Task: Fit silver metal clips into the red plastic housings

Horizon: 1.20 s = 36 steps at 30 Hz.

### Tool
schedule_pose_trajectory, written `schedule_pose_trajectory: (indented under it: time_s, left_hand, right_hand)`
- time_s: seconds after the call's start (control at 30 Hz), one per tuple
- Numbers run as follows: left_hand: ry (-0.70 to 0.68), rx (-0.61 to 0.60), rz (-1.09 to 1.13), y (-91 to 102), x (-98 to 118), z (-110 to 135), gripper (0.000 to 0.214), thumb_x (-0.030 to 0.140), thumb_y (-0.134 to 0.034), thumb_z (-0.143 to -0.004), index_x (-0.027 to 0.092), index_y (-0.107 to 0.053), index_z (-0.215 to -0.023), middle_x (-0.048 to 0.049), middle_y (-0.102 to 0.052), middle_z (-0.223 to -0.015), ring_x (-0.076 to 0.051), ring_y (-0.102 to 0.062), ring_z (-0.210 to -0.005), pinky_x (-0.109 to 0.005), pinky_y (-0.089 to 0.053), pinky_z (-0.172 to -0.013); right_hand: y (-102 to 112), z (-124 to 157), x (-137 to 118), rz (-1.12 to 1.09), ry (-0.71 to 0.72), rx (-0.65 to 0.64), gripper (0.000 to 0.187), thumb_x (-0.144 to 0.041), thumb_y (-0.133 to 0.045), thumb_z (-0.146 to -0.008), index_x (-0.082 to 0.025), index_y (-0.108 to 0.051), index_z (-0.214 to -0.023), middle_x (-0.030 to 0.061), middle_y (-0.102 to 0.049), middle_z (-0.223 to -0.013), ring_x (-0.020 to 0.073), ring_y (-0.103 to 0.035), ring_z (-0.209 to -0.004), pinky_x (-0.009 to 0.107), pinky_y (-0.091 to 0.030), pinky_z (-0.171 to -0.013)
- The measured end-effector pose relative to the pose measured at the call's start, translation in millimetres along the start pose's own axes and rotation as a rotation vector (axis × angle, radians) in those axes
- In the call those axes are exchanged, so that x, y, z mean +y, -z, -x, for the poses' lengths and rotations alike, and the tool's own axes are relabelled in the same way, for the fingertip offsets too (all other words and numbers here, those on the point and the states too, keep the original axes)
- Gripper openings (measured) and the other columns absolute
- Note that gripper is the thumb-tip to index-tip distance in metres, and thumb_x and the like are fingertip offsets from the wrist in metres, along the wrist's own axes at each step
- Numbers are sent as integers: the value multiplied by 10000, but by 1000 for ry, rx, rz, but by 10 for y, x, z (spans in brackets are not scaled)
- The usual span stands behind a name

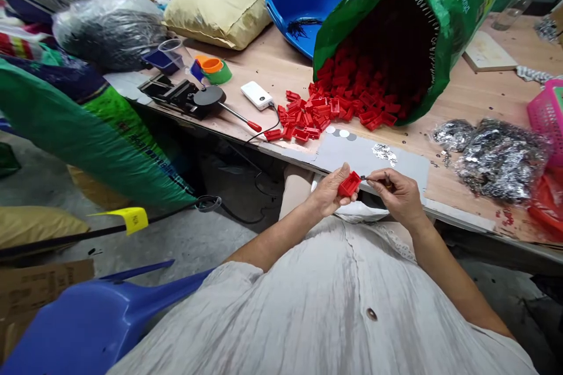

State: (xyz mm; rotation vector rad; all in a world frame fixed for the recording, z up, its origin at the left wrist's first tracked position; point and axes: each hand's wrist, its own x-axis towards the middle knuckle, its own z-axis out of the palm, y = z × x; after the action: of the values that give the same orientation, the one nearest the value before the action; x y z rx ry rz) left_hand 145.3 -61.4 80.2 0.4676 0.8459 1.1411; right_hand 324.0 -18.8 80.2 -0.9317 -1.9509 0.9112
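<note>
My left hand (331,192) is closed around a small red plastic box-shaped part (349,184), its hollow side facing up. My right hand (396,192) pinches a thin tool with a brownish handle (389,183), whose dark tip meets the right end of the red part. The tool's exact kind is too small to make out. Both hands are over my lap at the table's front edge. Just beyond them lies a grey sheet (407,173) bearing a little pile of shiny metal pieces (385,154) and several flat discs (343,133).
A green sack (457,23) spills red parts (308,114) onto the table. Left of these are a white power bank (256,95) with a cable and a black lever press (189,96). Bagged metal pieces (501,158) lie right; a blue basin (303,3) stands behind.
</note>
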Motion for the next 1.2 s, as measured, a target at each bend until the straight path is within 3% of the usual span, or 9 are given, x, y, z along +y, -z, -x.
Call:
schedule_pose_trajectory:
  time_s: [0.23,0.5,0.67,0.9,0.97,1.1,1.2]
  left_hand:
    - [4,-26,-112,-26,-21,48,587,726,-647,-724,164,-500,-805,12,-563,-548,-88,-528,-410,-154,-239,-330]
    - [54,-14,-153,-58,-23,80,597,739,-645,-716,169,-491,-805,30,-538,-543,-72,-496,-385,-152,-231,-322]
    - [60,-13,-166,-77,-1,94,593,741,-636,-723,174,-481,-805,36,-531,-543,-74,-505,-384,-150,-234,-319]
    - [50,-8,-154,-86,-16,95,580,725,-657,-716,181,-480,-811,37,-536,-571,-76,-513,-387,-148,-233,-309]
    - [46,-12,-141,-76,-16,94,581,724,-660,-712,180,-485,-814,28,-552,-600,-78,-524,-394,-149,-234,-306]
    - [57,-18,-142,-70,-17,86,570,714,-653,-727,174,-494,-813,20,-561,-605,-79,-525,-391,-152,-231,-304]
    - [76,-26,-166,-82,-25,73,558,705,-641,-745,169,-502,-811,26,-543,-579,-80,-516,-382,-154,-225,-299]
  right_hand:
    - [34,-58,-84,160,280,-140,113,-226,-559,-945,-255,-664,-972,51,-718,-894,197,-672,-821,342,-544,-738]
    - [40,-82,-125,243,371,-212,146,-193,-518,-963,-253,-650,-980,43,-705,-865,193,-653,-815,351,-532,-757]
    - [24,-66,-119,258,394,-187,156,-192,-507,-972,-255,-644,-1011,49,-697,-877,195,-648,-835,354,-533,-776]
    - [107,-75,-119,106,253,-303,200,-268,-528,-965,-279,-696,-1072,65,-672,-986,197,-643,-884,338,-536,-767]
    - [149,-69,-109,33,148,-308,211,-316,-535,-962,-271,-708,-1073,68,-667,-1007,191,-635,-857,327,-528,-739]
    - [167,-31,-48,-51,-157,-229,249,-435,-554,-945,-233,-683,-1010,12,-606,-760,125,-497,-586,262,-423,-537]
    - [119,-18,5,-113,-263,-237,248,-474,-630,-888,-233,-636,-944,-8,-576,-746,116,-450,-578,253,-381,-518]
